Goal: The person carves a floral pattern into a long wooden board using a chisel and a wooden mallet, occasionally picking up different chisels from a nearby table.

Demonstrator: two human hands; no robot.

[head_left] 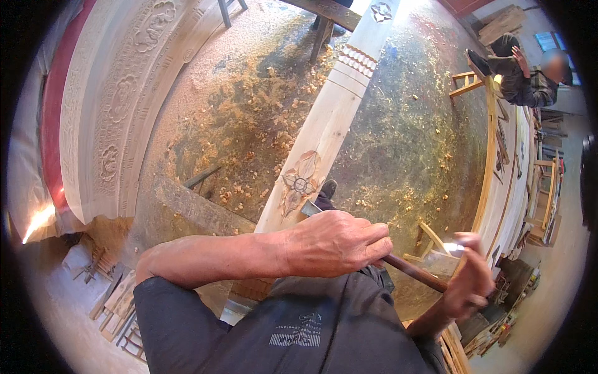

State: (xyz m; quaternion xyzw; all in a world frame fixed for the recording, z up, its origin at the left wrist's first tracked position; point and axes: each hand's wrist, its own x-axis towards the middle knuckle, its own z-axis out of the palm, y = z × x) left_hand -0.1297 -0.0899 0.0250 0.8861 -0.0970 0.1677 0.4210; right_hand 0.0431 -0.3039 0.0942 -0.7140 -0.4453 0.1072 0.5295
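Observation:
My left hand (336,243) is closed round the shaft of a chisel, its metal blade (309,209) resting on a long pale board (333,118) just below a carved flower (300,181). The dark wooden handle (414,271) slopes down toward the right. At that handle's end is my right hand (467,280), smeared by motion; whether it grips the handle I cannot tell. Farther up the board are carved ridges (355,59) and a small carved motif (380,12).
A wide carved panel (124,100) stands at left. Shavings lie on the floor (212,124). A bench (321,12) is at top. Another person (523,81) sits upper right beside long boards (501,199). A small wooden stool (430,234) is near my right hand.

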